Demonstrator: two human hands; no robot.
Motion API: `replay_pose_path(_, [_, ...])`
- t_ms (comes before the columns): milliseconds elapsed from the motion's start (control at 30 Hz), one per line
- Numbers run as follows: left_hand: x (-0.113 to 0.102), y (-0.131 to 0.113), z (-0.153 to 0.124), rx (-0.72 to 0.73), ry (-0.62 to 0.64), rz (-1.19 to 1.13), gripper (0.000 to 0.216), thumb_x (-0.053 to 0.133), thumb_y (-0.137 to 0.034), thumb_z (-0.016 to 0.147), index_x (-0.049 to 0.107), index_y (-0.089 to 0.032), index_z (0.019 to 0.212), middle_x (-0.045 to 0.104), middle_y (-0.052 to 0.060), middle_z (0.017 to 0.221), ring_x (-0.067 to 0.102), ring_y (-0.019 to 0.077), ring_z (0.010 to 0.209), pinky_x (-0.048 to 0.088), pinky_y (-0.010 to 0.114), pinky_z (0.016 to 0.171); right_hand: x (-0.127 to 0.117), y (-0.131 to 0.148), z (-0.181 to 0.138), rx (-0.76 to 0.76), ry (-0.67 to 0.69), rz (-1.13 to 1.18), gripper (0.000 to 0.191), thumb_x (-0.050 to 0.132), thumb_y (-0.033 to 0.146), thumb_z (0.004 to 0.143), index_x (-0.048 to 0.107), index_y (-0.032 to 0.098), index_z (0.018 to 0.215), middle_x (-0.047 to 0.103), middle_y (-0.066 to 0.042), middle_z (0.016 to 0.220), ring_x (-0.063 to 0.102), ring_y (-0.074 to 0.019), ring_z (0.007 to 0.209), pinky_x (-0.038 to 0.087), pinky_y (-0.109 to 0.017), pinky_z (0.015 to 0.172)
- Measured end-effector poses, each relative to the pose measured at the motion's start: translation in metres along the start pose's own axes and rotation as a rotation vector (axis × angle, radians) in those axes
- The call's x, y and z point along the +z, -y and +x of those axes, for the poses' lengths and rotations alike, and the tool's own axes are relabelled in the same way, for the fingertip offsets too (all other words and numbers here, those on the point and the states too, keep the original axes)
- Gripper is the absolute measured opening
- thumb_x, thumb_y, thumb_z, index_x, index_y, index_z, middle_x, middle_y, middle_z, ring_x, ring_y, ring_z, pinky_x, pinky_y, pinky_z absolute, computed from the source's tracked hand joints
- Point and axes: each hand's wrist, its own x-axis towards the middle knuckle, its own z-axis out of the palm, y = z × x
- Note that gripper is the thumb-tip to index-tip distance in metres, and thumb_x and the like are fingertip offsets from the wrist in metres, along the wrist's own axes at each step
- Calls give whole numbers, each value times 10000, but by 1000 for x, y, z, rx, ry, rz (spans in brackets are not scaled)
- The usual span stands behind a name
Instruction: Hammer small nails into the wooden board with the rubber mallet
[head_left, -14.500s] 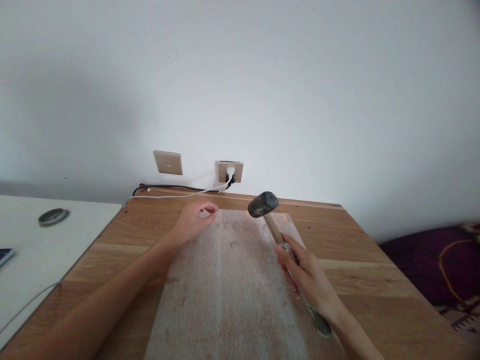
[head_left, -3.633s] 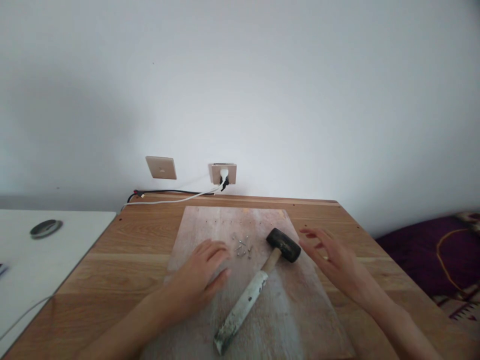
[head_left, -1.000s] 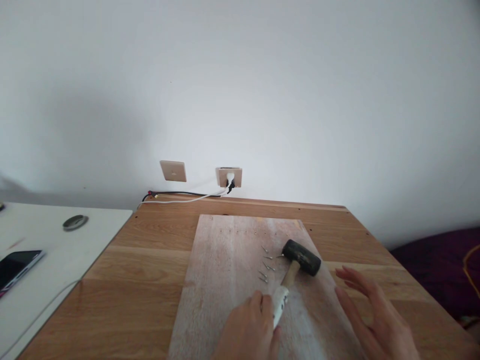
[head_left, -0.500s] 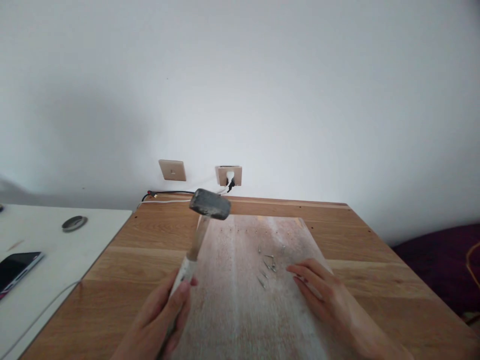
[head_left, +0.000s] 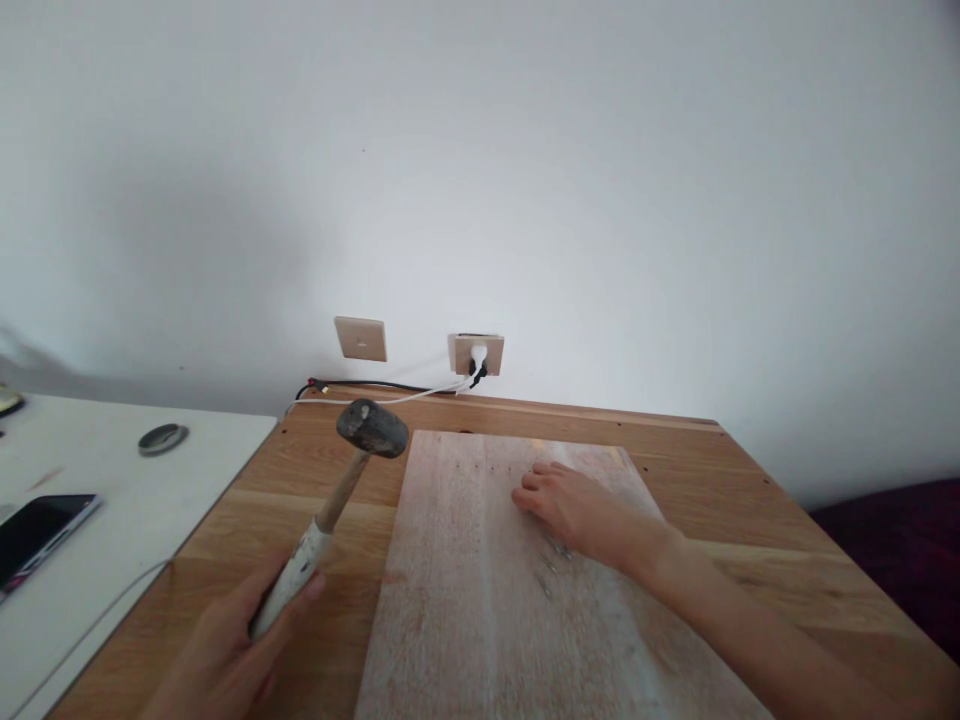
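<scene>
Gripping mallet (head_left: 373, 428) low on its white-painted handle end with left hand (head_left: 225, 650), lower left of frame, fingers wrapped shut around it. Black head raised, up and tilted toward frame centre, clear of the surface, left of the pale board (head_left: 465, 620) and over bare table (head_left: 247, 510).

Resting right hand (head_left: 577, 508) palm down on upper right part of board, fingers loosely stretched toward frame left, nothing seen in its grip. Cannot tell if a nail sits under the fingertips. Partly covering a few loose nails (head_left: 546, 580) lying flat on board just below the wrist; blurred, count unclear.

Row of tiny dots (head_left: 487, 468) near board's top edge: nail heads or holes, too small to tell.

Judging progress: mallet picked up and lifted, no nail seen standing upright, no blow landing. Loose nails lying undriven, so most of the hammering looks not yet done.

Further out: white table (head_left: 97, 500) butting the wooden one at left, with phone (head_left: 41, 525) at left edge and round grey disc (head_left: 163, 438) above it. On wall above table's far edge: blank wall plate (head_left: 361, 338), wall socket (head_left: 476, 354) with white plug, cables (head_left: 375, 390) trailing left. Dark purple fabric (head_left: 892, 540) at right edge.
</scene>
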Motion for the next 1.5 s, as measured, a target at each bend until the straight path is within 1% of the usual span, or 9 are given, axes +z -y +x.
replay_pose_path(133, [7,2,-4,58,62,-15,471,592,-689,821,766,-282,980,765,-4,708,739,270,657,608,299,580,1,-9,17,18,-44,186,287,610,-49,746,692,191,879,707,-23,862,655,-172,781,497,-262,720])
replay_pose_path(233, [9,-8,-1,113,90,-21,412,590,-663,832,764,-292,877,806,7,845,775,310,869,636,328,734,7,-12,40,83,-160,328,241,585,7,823,678,189,951,716,-16,889,657,-139,767,517,-231,713])
replay_pose_path(333, [11,-22,2,110,141,-45,411,587,-652,843,760,-280,828,795,4,792,772,306,843,631,318,718,19,-9,67,141,-274,421,158,572,77,898,673,174,970,724,-37,896,663,-146,789,532,-255,750])
replay_pose_path(467, [17,-28,3,90,176,-82,409,594,-636,858,789,-279,901,812,-4,830,771,288,789,628,309,713,34,-3,91,139,-338,492,170,624,38,837,689,176,911,709,-21,852,651,-142,766,509,-256,738])
replay_pose_path(700, [21,-20,3,162,170,-123,406,600,-620,883,803,-310,1049,826,-16,1038,781,295,968,629,291,815,48,-3,91,117,-366,533,141,634,50,850,660,188,846,677,-22,841,631,-147,759,486,-255,717])
replay_pose_path(967, [20,-34,13,200,250,-90,429,550,-611,926,786,-284,1073,823,-3,1031,771,286,949,618,292,793,56,-2,95,199,-374,541,321,666,65,846,600,195,1131,714,4,813,662,-148,709,502,-257,681])
replay_pose_path(1167, [28,-45,24,175,340,-42,417,519,-590,963,758,-277,1101,813,7,1013,757,277,956,591,292,813,36,-12,72,215,-367,469,453,729,113,860,572,182,1279,741,-73,1053,689,-186,927,530,-326,846])
replay_pose_path(1267, [32,-46,28,179,356,-8,398,531,-569,956,757,-274,1099,810,20,1051,755,288,988,589,310,834,18,-27,44,245,-367,407,387,696,111,884,592,159,1253,716,-115,1143,674,-200,979,527,-353,887])
replay_pose_path(1500, [32,-42,23,212,296,-15,412,566,-624,919,772,-289,1042,818,14,988,765,294,931,604,315,805,-12,-34,-29,180,-182,311,238,590,50,883,703,178,1049,717,-68,977,673,-181,850,516,-306,801])
